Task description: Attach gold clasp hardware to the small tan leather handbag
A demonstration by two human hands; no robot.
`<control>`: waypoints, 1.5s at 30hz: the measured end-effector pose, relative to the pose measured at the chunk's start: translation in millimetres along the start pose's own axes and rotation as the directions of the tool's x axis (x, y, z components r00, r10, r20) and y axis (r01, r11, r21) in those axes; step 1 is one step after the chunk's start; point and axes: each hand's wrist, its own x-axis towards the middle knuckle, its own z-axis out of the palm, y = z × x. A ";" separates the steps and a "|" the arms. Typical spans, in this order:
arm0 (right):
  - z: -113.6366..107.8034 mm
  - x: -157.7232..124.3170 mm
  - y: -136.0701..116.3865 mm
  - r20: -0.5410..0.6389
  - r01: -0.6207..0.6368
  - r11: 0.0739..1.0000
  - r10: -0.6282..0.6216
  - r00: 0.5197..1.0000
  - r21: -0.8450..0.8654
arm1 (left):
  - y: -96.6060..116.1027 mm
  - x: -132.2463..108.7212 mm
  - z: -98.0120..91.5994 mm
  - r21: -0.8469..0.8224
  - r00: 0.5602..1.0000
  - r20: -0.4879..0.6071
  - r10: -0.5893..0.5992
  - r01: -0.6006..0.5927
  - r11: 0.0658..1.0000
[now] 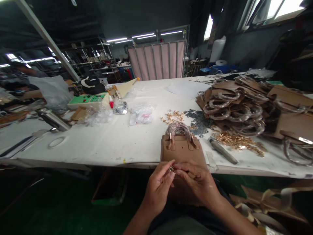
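Observation:
Between my left hand [158, 186] and my right hand [198, 181] is a small gold metal fitting [172, 169], pinched by the fingertips of both. Its exact shape is too small to make out. Just beneath the hands, a tan handbag [182, 152] leans from my lap onto the table edge. Clear wrap covers its looped handles [179, 128], and a small dark hole shows in its front. Beyond the bag lie loose gold fittings [174, 116] and a spread of dark metal pieces [199, 122].
Tan bag parts with wrapped handles [234, 104] are heaped at the right. Before them lie a gold hardware pile [241, 142] and a grey rod-like tool [223, 150]. Plastic bags [141, 113], a green-topped machine [89, 100], a tape roll [56, 141] and a metal flask [53, 120] stand leftward.

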 end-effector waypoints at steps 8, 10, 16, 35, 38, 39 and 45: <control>-9.0 -8.9 -3.7 0.045 0.092 0.972 -0.084 0.995 -0.214 | 9.3 0.6 0.0 0.168 1.000 -0.012 0.012 -0.010 0.986; -9.3 -9.1 -6.1 0.034 0.097 0.969 -0.092 0.995 -0.226 | 12.8 0.8 0.3 0.176 0.999 -0.034 0.008 -0.002 0.984; -10.4 -10.9 -19.6 -0.007 0.131 0.954 -0.138 0.990 -0.270 | 24.1 -8.6 6.4 0.323 0.963 -0.089 0.255 -0.214 0.922; -7.5 -22.1 -30.3 -0.077 -0.128 0.990 0.132 0.988 0.064 | 12.0 -18.6 10.2 0.122 0.979 -0.175 0.102 -0.081 0.989; -8.7 -20.9 -32.4 -0.081 -0.118 0.991 0.122 0.989 0.058 | 14.4 -19.6 10.1 0.130 0.985 -0.138 0.102 -0.084 0.988; -9.1 -20.3 -33.1 -0.083 -0.112 0.992 0.117 0.990 0.054 | 16.2 -20.1 10.0 0.133 0.987 -0.126 0.102 -0.085 0.987; -10.8 -18.6 -35.8 -0.068 -0.098 0.992 0.103 0.992 0.075 | 26.0 -23.7 10.5 0.198 0.980 -0.095 0.177 -0.156 0.968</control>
